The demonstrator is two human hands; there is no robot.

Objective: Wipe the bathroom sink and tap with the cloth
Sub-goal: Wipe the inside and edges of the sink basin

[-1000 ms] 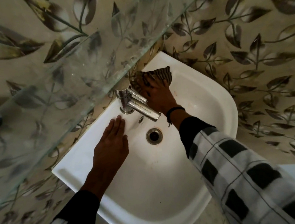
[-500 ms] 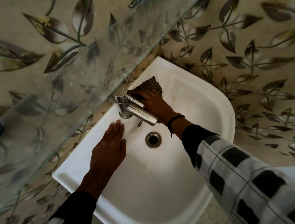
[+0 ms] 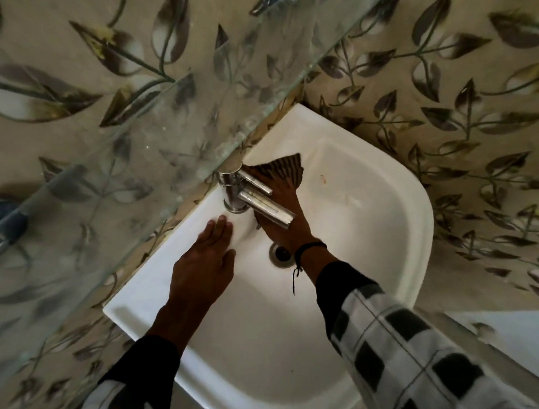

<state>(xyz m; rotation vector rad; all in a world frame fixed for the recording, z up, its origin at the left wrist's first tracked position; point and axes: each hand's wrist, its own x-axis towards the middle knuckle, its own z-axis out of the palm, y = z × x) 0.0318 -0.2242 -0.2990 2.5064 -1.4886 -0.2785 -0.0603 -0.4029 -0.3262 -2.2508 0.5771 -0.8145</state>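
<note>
my right hand [image 3: 289, 199] presses the cloth [image 3: 283, 170], fingers flat, on the sink [image 3: 418, 210] back edge under the tap [image 3: 261, 201]; left hand [image 3: 202, 269] rests flat beside.

The sink [image 3: 377, 227] is white, the tap [image 3: 251, 193] shiny chrome, the cloth [image 3: 286, 170] brown with dark stripes. Sleeves [image 3: 404, 349] are black-and-white checked. Wall tiles [image 3: 446, 74] are beige with grey-brown leaves.

Single head-worn view, steeply downward and close over the sink [image 3: 380, 260], wall ahead.
</note>
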